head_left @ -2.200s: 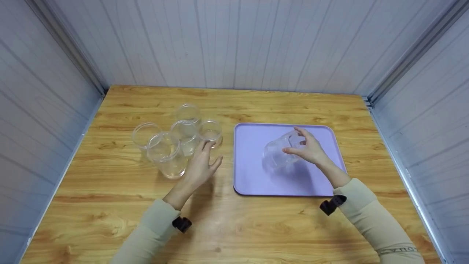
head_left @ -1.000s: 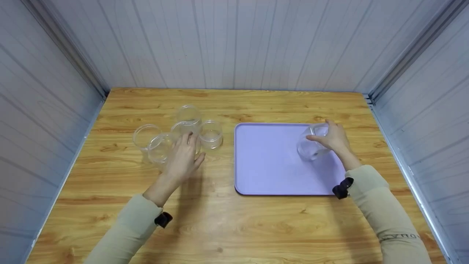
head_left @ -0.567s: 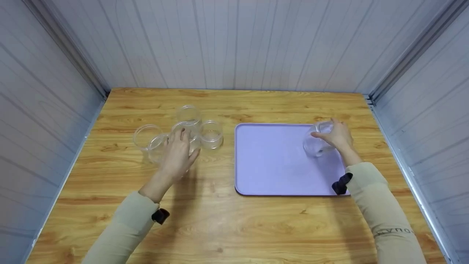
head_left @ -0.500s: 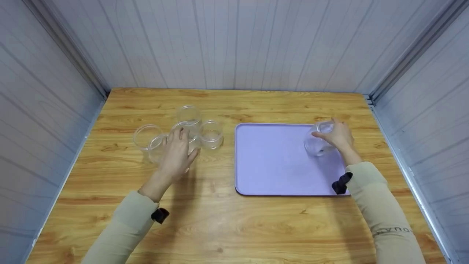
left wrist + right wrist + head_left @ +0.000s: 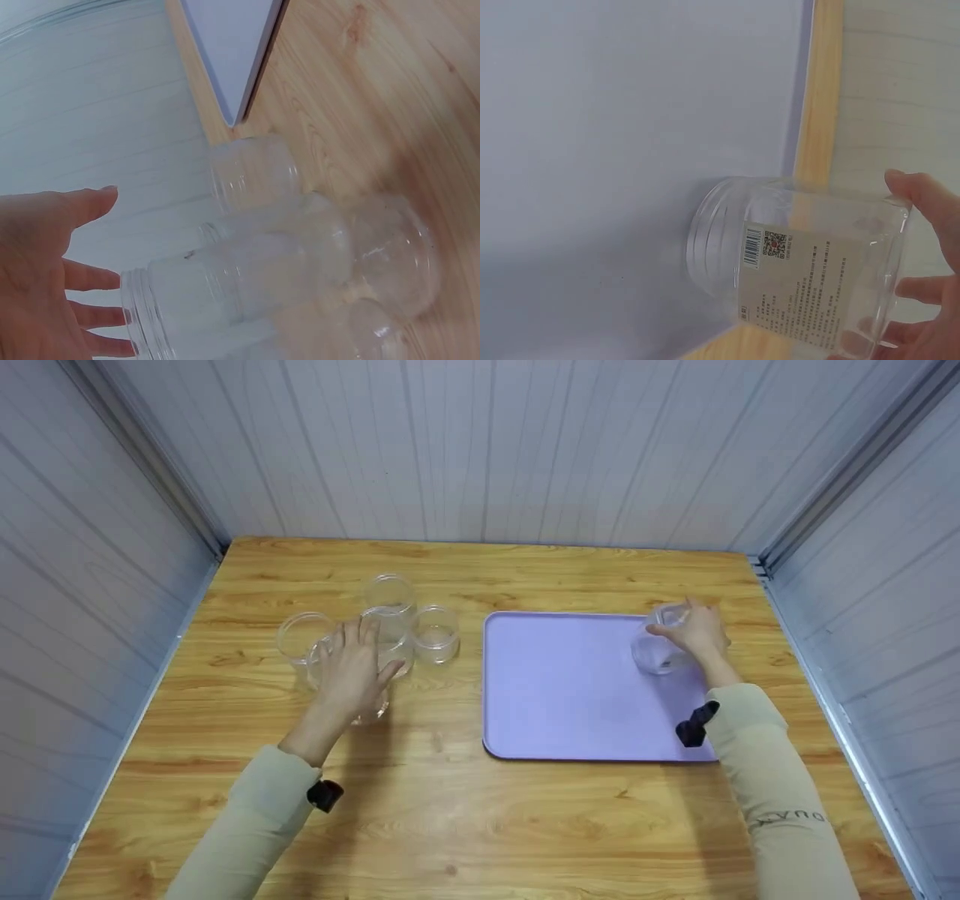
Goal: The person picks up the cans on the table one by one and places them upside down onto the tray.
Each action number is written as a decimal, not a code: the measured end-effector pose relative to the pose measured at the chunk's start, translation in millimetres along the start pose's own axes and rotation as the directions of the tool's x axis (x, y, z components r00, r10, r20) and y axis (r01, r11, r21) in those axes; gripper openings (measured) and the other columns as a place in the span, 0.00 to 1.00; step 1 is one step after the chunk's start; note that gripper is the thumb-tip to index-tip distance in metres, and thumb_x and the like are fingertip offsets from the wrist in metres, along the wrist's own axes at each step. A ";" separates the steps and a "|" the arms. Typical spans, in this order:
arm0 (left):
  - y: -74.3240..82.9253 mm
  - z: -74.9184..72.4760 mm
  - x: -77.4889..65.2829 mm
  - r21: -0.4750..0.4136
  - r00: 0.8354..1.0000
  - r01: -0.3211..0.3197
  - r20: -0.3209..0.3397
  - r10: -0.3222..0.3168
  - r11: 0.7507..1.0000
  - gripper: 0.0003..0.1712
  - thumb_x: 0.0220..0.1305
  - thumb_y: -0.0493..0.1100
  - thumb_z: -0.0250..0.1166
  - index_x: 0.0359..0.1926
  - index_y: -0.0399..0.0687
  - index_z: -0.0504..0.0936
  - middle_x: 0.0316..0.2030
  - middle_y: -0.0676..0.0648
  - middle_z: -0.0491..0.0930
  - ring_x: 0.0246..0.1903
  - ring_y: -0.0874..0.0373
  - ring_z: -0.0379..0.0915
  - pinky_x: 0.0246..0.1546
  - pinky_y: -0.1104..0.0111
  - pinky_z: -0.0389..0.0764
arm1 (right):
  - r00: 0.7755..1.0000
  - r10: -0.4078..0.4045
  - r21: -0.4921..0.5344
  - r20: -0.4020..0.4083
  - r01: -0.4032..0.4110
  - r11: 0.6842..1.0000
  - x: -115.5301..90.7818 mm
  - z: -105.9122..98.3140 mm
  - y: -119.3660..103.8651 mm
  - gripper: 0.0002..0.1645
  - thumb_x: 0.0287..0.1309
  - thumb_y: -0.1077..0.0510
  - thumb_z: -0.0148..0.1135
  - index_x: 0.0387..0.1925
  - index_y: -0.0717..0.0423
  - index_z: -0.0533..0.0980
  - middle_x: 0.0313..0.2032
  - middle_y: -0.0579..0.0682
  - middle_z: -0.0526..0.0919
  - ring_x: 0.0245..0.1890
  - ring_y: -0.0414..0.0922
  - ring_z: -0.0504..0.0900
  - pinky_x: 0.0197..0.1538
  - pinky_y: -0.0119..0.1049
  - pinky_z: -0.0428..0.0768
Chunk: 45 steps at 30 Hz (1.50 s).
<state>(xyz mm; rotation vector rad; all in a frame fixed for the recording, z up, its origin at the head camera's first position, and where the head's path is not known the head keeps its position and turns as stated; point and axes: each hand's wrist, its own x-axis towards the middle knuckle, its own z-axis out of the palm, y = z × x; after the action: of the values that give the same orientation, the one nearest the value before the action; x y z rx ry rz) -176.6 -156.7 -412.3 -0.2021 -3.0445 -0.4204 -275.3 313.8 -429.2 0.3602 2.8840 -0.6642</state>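
My right hand (image 5: 699,631) grips a clear jar (image 5: 654,654) upside down at the back right of the lilac tray (image 5: 555,690). In the right wrist view, the threaded mouth of this labelled jar (image 5: 795,262) faces the tray, with thumb and fingers around its base. My left hand (image 5: 349,671) is spread over the nearest clear jar (image 5: 373,712) of a group on the left, partly covering it. In the left wrist view, its straight fingertips are at the threaded rim of a clear jar (image 5: 184,300); whether they touch it cannot be told.
Other clear jars stand close together: one on the left (image 5: 298,639), one at the back (image 5: 390,591), and a short one (image 5: 435,639) near the tray's left edge. Pale panel walls (image 5: 450,450) enclose the wooden table (image 5: 480,825) at the back and sides.
My right hand has carried the jar rightwards and back across the tray, turning it from tilted to mouth down. My left hand has moved left, over the nearest jar.
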 end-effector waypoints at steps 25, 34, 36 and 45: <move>-17.3 0.9 9.3 0.054 0.995 0.085 0.051 -0.088 0.995 0.47 0.55 0.62 0.56 0.65 0.37 0.52 0.61 0.26 0.47 0.59 0.27 0.36 0.46 0.31 0.45 | 0.998 0.048 0.062 0.026 -0.050 0.997 11.6 -5.0 -2.9 0.60 0.44 0.39 0.63 0.67 0.59 0.41 0.63 0.70 0.40 0.61 0.68 0.38 0.54 0.69 0.43; -21.4 0.5 9.4 -0.005 0.985 0.136 0.111 -0.134 0.991 0.49 0.54 0.62 0.57 0.66 0.38 0.49 0.61 0.24 0.43 0.59 0.27 0.35 0.42 0.29 0.49 | 0.996 0.068 0.034 0.050 -0.070 0.997 14.0 -6.1 -3.0 0.62 0.42 0.35 0.63 0.67 0.56 0.39 0.63 0.71 0.41 0.60 0.69 0.42 0.53 0.65 0.52; -22.6 -0.4 8.8 -0.013 0.982 0.147 0.121 -0.144 0.989 0.49 0.54 0.63 0.57 0.66 0.38 0.49 0.61 0.24 0.42 0.59 0.27 0.35 0.42 0.29 0.50 | 0.996 0.071 0.046 0.055 -0.074 0.996 14.6 -6.1 -1.9 0.62 0.42 0.36 0.62 0.67 0.56 0.39 0.63 0.71 0.40 0.60 0.69 0.41 0.54 0.65 0.50; -24.7 -4.8 7.0 -0.046 0.984 0.151 0.097 -0.146 0.987 0.50 0.50 0.61 0.62 0.64 0.34 0.53 0.60 0.25 0.47 0.58 0.28 0.43 0.40 0.33 0.60 | 0.996 0.067 0.043 0.060 -0.070 0.997 16.5 -6.3 1.5 0.61 0.44 0.34 0.60 0.67 0.57 0.38 0.63 0.71 0.37 0.61 0.69 0.37 0.55 0.67 0.45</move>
<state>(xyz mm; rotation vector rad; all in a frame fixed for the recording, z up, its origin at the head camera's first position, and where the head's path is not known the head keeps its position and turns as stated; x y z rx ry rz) -186.6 -180.7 -413.7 0.0043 -3.1546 -0.5162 -291.3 321.2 -427.6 0.4361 2.7916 -0.7172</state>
